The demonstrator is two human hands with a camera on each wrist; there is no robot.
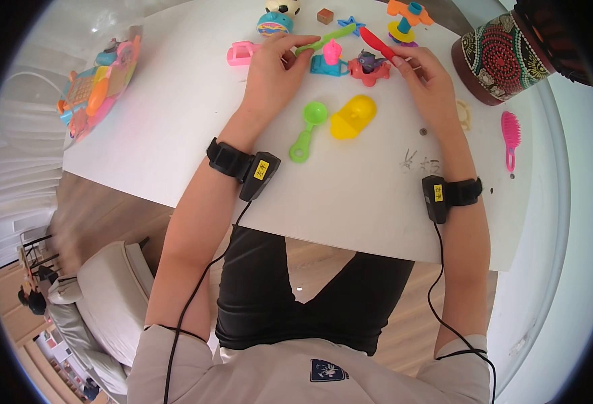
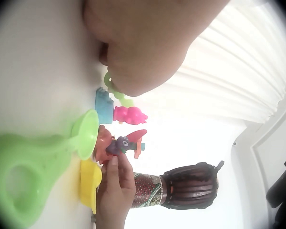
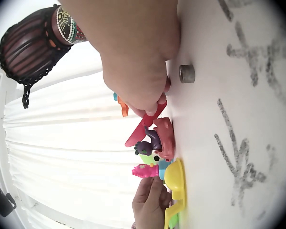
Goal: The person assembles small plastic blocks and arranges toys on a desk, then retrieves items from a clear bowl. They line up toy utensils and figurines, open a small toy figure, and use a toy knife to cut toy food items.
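Note:
My left hand (image 1: 276,74) pinches the handle end of a green toy knife (image 1: 337,34), its blade pointing right and away. In my right hand (image 1: 428,79), thumb and fingers grip a red toy knife (image 1: 375,42), which slants up to the left. The two blade tips come close together at the back of the table. Below them sits a pink figure (image 1: 332,52) on a blue toy base (image 1: 326,66). Beside it, a purple figure (image 1: 369,60) rides in a coral-red toy (image 1: 370,75). The right wrist view shows the red knife (image 3: 137,134) tilted above the table behind the purple figure.
Nearer me lie a green toy scoop (image 1: 308,129) and a yellow toy (image 1: 354,117). A pink toy (image 1: 241,52), a wooden cube (image 1: 325,15) and a blue star (image 1: 351,26) stand farther back. A patterned drum (image 1: 502,59) and a pink hairbrush (image 1: 511,138) are at right.

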